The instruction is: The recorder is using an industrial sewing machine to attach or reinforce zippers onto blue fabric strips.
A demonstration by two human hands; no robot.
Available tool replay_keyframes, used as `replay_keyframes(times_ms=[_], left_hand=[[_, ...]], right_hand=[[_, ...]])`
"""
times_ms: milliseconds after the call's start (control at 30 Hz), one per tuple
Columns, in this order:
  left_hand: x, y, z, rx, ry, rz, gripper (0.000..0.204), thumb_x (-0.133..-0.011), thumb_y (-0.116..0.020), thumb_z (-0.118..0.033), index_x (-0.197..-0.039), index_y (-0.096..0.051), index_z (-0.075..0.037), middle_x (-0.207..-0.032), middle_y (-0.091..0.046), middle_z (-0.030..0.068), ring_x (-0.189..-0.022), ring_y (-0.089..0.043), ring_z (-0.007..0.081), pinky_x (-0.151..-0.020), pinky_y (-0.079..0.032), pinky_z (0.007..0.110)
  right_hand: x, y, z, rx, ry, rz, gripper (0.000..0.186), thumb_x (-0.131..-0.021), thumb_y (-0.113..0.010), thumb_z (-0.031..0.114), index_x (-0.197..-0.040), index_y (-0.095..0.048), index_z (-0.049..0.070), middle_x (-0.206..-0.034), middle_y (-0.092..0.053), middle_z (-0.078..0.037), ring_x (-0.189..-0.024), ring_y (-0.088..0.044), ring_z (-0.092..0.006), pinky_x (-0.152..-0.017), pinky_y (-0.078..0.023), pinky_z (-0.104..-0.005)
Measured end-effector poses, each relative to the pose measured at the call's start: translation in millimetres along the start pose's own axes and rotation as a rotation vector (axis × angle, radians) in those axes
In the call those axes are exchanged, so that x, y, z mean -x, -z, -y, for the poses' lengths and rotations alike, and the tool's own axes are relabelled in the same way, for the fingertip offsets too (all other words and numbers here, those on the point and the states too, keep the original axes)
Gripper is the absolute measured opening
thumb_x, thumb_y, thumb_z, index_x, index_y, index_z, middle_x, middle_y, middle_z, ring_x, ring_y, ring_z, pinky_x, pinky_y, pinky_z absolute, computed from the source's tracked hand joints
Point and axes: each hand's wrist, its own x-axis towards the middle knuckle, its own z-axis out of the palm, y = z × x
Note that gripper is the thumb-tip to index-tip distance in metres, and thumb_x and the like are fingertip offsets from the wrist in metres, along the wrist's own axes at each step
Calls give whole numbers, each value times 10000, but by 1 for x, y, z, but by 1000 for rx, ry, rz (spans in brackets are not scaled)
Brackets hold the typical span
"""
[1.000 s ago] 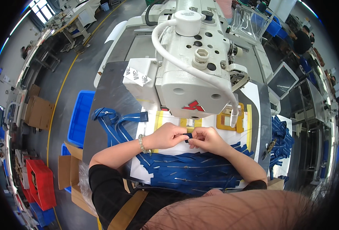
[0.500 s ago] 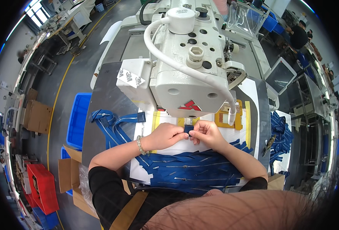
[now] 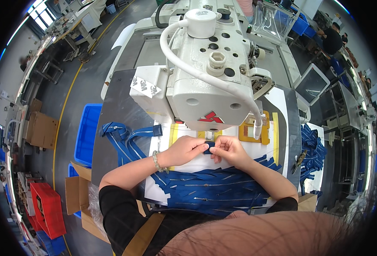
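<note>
My left hand (image 3: 188,150) and my right hand (image 3: 226,151) meet just below the white sewing machine head (image 3: 212,106), both closed on a small dark navy fabric piece (image 3: 209,148) with thumbs pressed on it. A bead bracelet circles my left wrist. Under and behind them lie white sheeting (image 3: 185,132) with yellow strips and a yellow rectangular template (image 3: 252,133) to the right. Rows of blue zippers (image 3: 214,190) lie on the near side, beneath my arms. More blue zippers (image 3: 126,145) are draped at the left.
A blue bin (image 3: 88,132), a cardboard box (image 3: 75,192) and a red crate (image 3: 47,205) stand at left. A blue zipper pile (image 3: 312,151), a pair of cutters (image 3: 299,160) and a tablet-like screen (image 3: 312,83) are at right. A co-worker (image 3: 331,40) is in the upper right background.
Both hands still grip the navy piece; it has shifted and turned slightly between my fingers, and my right fingers have adjusted. The scene moved slightly in frame since the first frame.
</note>
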Motion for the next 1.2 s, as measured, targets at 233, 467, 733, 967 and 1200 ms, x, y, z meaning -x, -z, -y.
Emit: replay_keyframes(times_ms=[233,467,733,967,1200], left_hand=[[-2,0,0,84,-39,-21,283,-958,-527,-205,-763,-492,-2,-598,-414,141,-544,-372,240,-539,-355,340],[-2,1,0,79,15,8,279,-949,-534,-193,-751,-499,0,-599,-426,144,-541,-402,233,-531,-351,335],[1,-3,1,25,-29,-52,286,-945,-519,-226,-764,-520,-5,-625,-459,164,-557,-457,283,-539,-361,357],[3,-1,1,-3,-17,-16,262,-947,-524,-235,-817,-541,-9,-640,-468,152,-568,-459,264,-550,-368,346],[9,-6,-3,275,35,-168,153,-895,-643,-126,-1007,-570,-52,-714,-563,-3,-617,-502,50,-562,-414,227]], right_hand=[[0,-1,0,2,-34,9,153,-891,-656,100,-808,-556,19,-699,-650,-76,-586,-609,-86,-556,-501,-218],[0,-1,1,15,-57,5,155,-898,-649,106,-810,-555,19,-691,-646,-73,-577,-606,-88,-550,-491,-216],[-1,-1,-1,68,-41,10,235,-906,-656,211,-796,-563,25,-684,-639,-52,-586,-611,-86,-525,-464,-204],[2,-4,2,110,-52,-13,223,-908,-655,202,-806,-574,21,-698,-644,-47,-585,-602,-78,-526,-466,-204],[3,-7,3,151,-31,-39,177,-907,-645,136,-809,-577,5,-709,-649,-58,-612,-621,-84,-567,-514,-218]])
